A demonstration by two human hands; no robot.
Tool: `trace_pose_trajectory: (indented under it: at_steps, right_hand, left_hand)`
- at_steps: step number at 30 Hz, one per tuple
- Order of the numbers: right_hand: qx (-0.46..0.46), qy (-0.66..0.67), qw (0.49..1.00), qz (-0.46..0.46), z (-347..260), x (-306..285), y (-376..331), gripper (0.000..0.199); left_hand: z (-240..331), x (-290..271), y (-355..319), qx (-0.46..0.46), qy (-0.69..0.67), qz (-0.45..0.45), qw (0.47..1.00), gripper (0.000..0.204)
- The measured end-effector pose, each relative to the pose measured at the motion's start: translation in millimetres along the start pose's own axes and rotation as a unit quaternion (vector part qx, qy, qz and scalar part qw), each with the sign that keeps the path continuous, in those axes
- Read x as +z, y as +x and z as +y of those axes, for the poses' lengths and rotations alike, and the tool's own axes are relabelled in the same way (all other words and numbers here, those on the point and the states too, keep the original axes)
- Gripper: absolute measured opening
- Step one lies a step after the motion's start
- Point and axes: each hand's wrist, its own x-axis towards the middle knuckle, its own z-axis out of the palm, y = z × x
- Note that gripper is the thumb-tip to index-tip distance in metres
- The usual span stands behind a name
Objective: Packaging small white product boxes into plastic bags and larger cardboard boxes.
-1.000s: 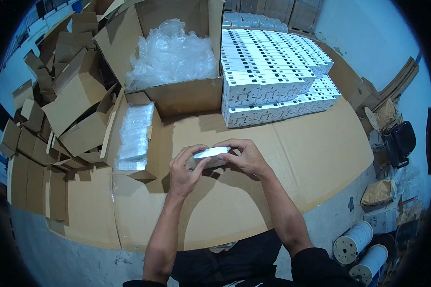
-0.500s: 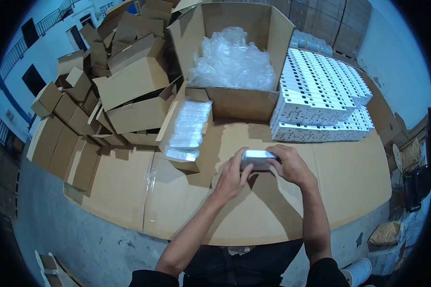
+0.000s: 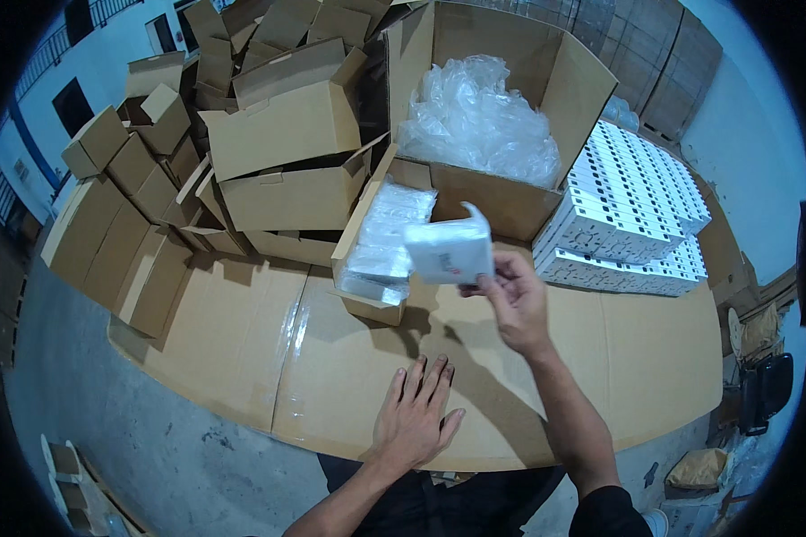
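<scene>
Between the thumb and fingers of my right hand is a small flat white box in a clear plastic bag, raised above the table with a loose flap of plastic at its top. It is just right of an open narrow carton, which holds a row of similar plastic-wrapped boxes. My left hand lies flat on the cardboard-covered table near its front edge, fingers spread and holding nothing.
Behind the narrow carton stands a large open carton filled with clear plastic bags. Stacks of white boxes stand at the right. Empty brown cartons are piled at the left. A black chair is beyond the table's right side.
Both hands were on the small box over the table's middle. My left hand has let go and dropped to the tabletop; my right has lifted the box toward the narrow carton. The view has shifted.
</scene>
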Motion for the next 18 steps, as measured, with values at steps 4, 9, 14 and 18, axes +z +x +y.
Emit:
trace_pose_trajectory:
  at_steps: [4,9,14,18]
  right_hand:
    - [0.019,0.023,0.999,-0.013,15,34,2,0.025]
    - [0.011,-0.027,1.0,-0.006,31,39,3,0.024]
    - [-0.019,-0.171,0.985,-0.034,16,45,11,0.025]
    - [-0.138,-0.354,0.923,-0.059,-1,52,23,0.027]
  left_hand:
    - [-2,-1,-1,0.001,-0.011,0.008,1.0,0.07]
    - [-3,-2,0,0.012,-0.02,0.014,1.0,0.069]
    - [-5,-2,-2,0.003,-0.027,0.015,1.0,0.068]
    - [-4,-3,1,0.007,-0.023,0.006,1.0,0.067]
